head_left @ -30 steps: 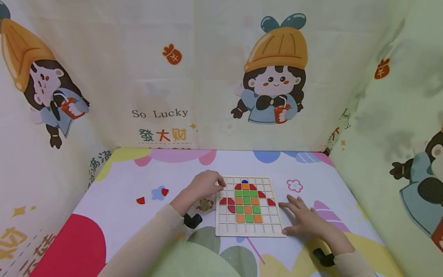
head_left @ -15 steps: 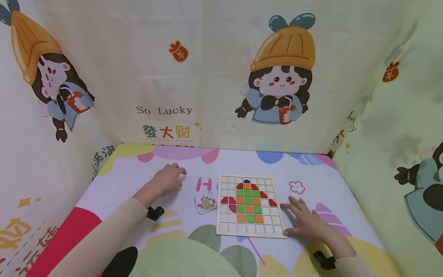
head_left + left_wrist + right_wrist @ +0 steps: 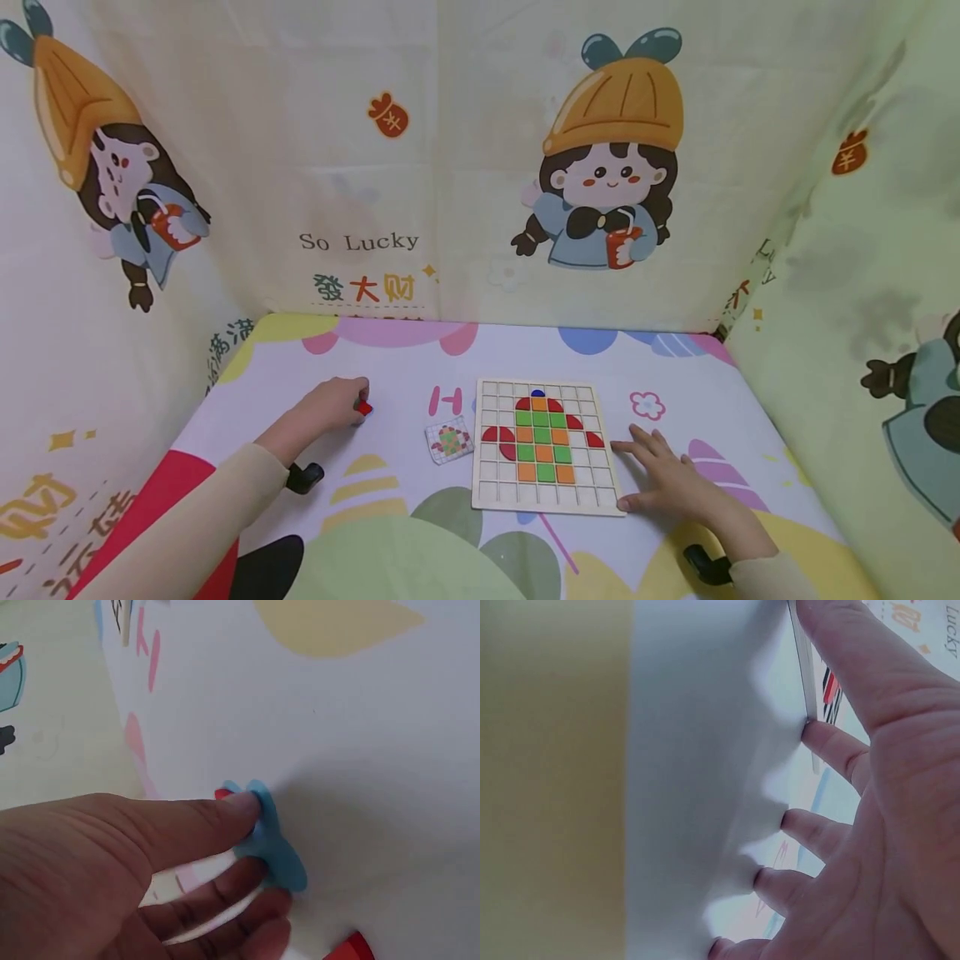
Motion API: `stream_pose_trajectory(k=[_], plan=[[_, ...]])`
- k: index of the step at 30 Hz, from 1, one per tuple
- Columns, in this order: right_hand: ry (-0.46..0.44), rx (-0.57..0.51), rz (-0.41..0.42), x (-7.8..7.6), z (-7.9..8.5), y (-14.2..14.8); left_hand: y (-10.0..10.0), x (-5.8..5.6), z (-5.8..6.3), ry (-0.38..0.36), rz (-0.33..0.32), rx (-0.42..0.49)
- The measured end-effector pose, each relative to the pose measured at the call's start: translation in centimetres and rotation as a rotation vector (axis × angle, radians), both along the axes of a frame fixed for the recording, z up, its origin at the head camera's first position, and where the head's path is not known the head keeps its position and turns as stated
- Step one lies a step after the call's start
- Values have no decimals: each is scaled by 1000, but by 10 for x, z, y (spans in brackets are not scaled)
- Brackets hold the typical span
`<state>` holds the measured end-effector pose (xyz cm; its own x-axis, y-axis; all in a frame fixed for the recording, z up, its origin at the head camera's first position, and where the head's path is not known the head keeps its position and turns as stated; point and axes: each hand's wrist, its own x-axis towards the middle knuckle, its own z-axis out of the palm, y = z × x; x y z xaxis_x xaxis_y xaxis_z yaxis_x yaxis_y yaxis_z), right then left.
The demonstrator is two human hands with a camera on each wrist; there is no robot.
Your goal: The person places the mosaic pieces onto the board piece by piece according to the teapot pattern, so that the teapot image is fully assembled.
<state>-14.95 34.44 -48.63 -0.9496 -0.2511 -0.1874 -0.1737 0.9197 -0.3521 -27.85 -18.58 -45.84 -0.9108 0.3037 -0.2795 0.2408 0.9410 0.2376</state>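
My left hand (image 3: pixel 322 412) is on the cloth left of the board, thumb and fingers curled in a pinch at a red quarter-circle piece (image 3: pixel 363 407). In the left wrist view, the thumb covers most of that piece above a printed blue flower. A second red piece (image 3: pixel 352 949) lies close below the fingers; the hand hides it in the head view. My right hand (image 3: pixel 667 475) has its fingers spread, with index fingertip and thumb at the right edge of the wooden grid board (image 3: pixel 495 496). Green, orange, red and blue pieces form a pattern on the board.
A small pattern card (image 3: pixel 450 440) showing a similar coloured figure lies against the board's left side. The printed cloth (image 3: pixel 420 367) covers the table, and patterned curtains (image 3: pixel 465 167) enclose it at the back and sides.
My left hand has moved left from the board's upper left corner, reached over the cloth, and come down on the red quarter-circle piece, fingers closing. The right hand stays at the board's edge.
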Motion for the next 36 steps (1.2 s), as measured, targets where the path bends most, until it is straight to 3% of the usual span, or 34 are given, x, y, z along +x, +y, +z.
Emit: stream_pose_trajectory(k=[4, 7, 9, 15, 20, 31, 36], plan=[[9, -4, 7, 1, -1, 1, 1, -4, -4, 11, -99, 42], [12, -7, 7, 1, 0, 0, 2, -5, -5, 22, -120, 72], [11, -8, 6, 1, 0, 0, 2, -5, -4, 29, -84, 79], [14, -8, 8, 1, 1, 0, 6, 2, 1, -7, 109, 65], [12, -11, 6, 2, 0, 0, 12, 1, -3, -9, 151, 55], [14, -13, -2, 3, 2, -2, 15, -2, -5, 20, 55, 100], [7, -17, -6, 3, 1, -1, 21, -2, -6, 81, -31, 119]])
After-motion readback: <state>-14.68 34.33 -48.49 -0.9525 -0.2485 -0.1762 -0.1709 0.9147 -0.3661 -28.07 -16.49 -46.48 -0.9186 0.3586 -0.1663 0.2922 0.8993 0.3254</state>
